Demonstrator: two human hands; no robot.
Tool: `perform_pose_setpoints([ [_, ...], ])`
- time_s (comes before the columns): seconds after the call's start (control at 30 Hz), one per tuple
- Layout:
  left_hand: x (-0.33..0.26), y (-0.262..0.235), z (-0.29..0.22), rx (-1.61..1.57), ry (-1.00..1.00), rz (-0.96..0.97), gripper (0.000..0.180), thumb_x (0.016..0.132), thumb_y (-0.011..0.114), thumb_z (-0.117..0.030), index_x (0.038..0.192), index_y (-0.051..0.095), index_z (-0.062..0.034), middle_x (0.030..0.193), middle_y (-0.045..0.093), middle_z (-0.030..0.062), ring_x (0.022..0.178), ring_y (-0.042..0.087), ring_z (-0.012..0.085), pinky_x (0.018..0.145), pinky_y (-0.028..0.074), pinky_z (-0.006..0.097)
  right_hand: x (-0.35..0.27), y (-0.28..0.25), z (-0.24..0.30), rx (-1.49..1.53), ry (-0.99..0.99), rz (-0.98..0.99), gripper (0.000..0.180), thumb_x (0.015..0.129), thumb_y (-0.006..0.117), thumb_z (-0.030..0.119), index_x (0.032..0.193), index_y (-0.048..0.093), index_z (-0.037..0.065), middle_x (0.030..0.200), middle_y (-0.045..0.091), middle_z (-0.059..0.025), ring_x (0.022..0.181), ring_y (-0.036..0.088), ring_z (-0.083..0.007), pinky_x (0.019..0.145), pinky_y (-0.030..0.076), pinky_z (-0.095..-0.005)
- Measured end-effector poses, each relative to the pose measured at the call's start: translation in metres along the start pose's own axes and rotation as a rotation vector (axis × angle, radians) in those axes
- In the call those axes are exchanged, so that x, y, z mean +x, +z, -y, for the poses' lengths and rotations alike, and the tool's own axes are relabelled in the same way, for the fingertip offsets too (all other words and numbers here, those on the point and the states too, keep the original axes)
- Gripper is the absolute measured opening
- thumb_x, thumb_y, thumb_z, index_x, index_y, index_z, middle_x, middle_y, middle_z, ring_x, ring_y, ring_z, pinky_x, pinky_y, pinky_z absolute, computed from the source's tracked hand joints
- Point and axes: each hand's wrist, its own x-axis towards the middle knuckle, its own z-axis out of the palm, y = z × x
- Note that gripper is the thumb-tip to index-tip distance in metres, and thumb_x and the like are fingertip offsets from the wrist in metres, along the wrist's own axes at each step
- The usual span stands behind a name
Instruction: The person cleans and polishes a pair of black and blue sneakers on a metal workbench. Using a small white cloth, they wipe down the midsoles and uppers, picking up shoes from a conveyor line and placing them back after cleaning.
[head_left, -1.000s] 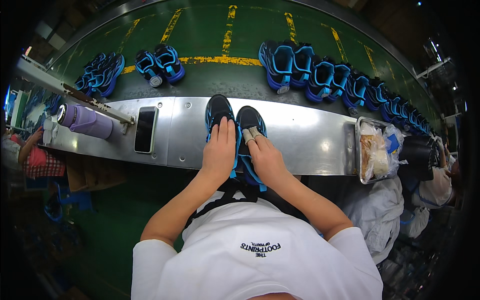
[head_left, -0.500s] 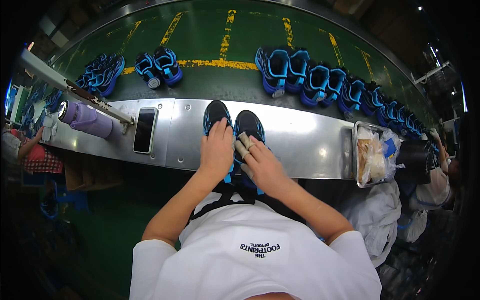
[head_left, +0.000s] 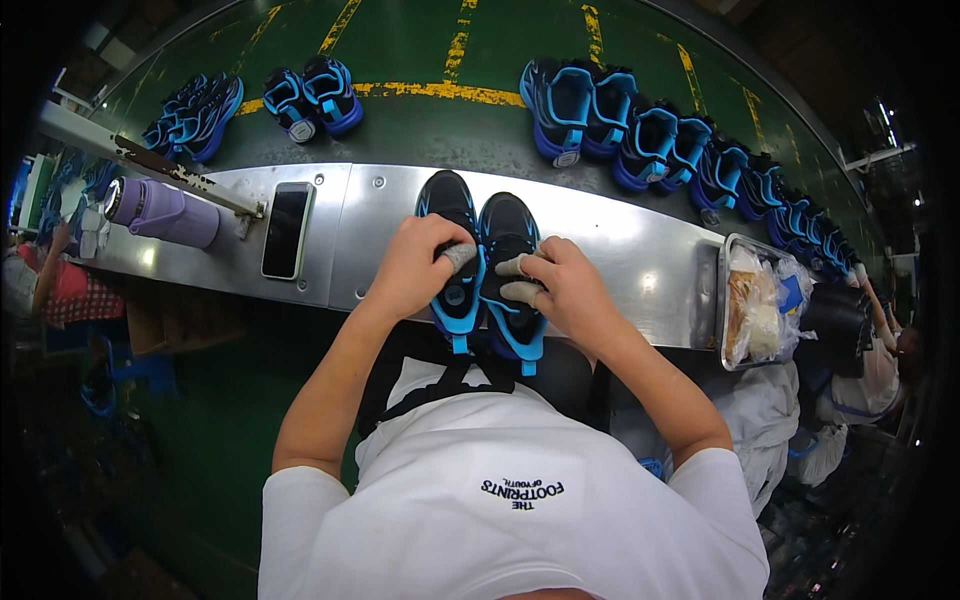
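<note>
Two black sneakers with blue trim stand side by side on the metal ledge, toes pointing away from me. My left hand (head_left: 420, 262) is curled round the outer side of the left sneaker (head_left: 446, 198), its thumb in a beige finger cover lying by the tongue. On the right sneaker (head_left: 508, 222), my right hand (head_left: 568, 290) grips the side near the collar, with covered fingers bent over the lace area. Both heels, with blue pull loops, point at me and overhang the near edge. My hands hide part of the laces.
Left on the ledge (head_left: 620, 230) are a phone (head_left: 287, 230) and a purple bottle (head_left: 165, 212) beside a white metal bar (head_left: 130, 150). A tray (head_left: 725, 300) with plastic bags sits right. Sneakers (head_left: 560, 105) line the green conveyor beyond. Co-workers are at both sides.
My hands have moved from lying over the fronts of the sneakers to their outer sides, fingers now bent. The collars and heels show more, and the whole view has shifted slightly.
</note>
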Motion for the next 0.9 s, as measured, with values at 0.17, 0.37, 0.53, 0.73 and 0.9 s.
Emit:
perform_pose_setpoints([
  [0.17,0.018,0.015,-0.008,0.263,0.145,0.151,0.019,0.073,0.061,-0.001,0.09,0.068,-0.007,0.098,0.062,0.001,0.1,0.05,0.0273,0.088,0.046,0.037,0.01,-0.021,-0.029,0.226,0.02,0.219,0.036,0.076,0.076,0.022,0.111,0.072,0.019,0.096,0.054,-0.0121,0.093,0.055,-0.0284,0.083,0.047,-0.0385],
  [0.37,0.016,0.046,-0.003,0.309,0.16,0.025,0.024,0.075,0.061,-0.002,0.098,0.067,-0.0074,0.106,0.062,0.0024,0.104,0.049,0.0308,0.091,0.046,0.039,0.004,-0.013,-0.041,0.169,-0.197,0.209,0.045,0.072,0.078,0.016,0.116,0.069,0.023,0.113,0.055,-0.0127,0.105,0.055,-0.0316,0.09,0.047,-0.0397],
  [0.53,-0.007,0.04,-0.027,0.321,0.131,0.079,0.042,0.072,0.071,-0.023,0.108,0.063,-0.002,0.125,0.055,0.0116,0.117,0.042,0.0383,0.098,0.041,0.046,-0.012,0.003,-0.042,0.058,-0.193,0.063,0.045,0.068,0.076,0.009,0.111,0.067,0.019,0.115,0.054,-0.0106,0.104,0.053,-0.0324,0.088,0.048,-0.0408],
  [0.73,-0.023,0.078,-0.047,0.521,0.06,-0.058,0.074,0.062,0.079,-0.032,0.12,0.05,0.0021,0.136,0.041,0.0204,0.128,0.035,0.0404,0.099,0.031,0.051,-0.02,-0.001,-0.043,0.119,-0.21,-0.013,0.041,0.067,0.073,0.005,0.106,0.068,0.017,0.114,0.054,-0.01,0.099,0.053,-0.0329,0.086,0.049,-0.041],
  [0.9,-0.016,0.085,-0.059,0.452,0.014,-0.067,0.074,0.055,0.08,-0.019,0.12,0.05,0.0013,0.136,0.041,0.0189,0.129,0.033,0.0396,0.101,0.029,0.05,-0.03,-0.018,-0.049,-0.077,-0.264,0.028,0.039,0.064,0.071,0.004,0.102,0.067,0.014,0.113,0.055,-0.011,0.097,0.053,-0.0323,0.083,0.048,-0.0392],
])
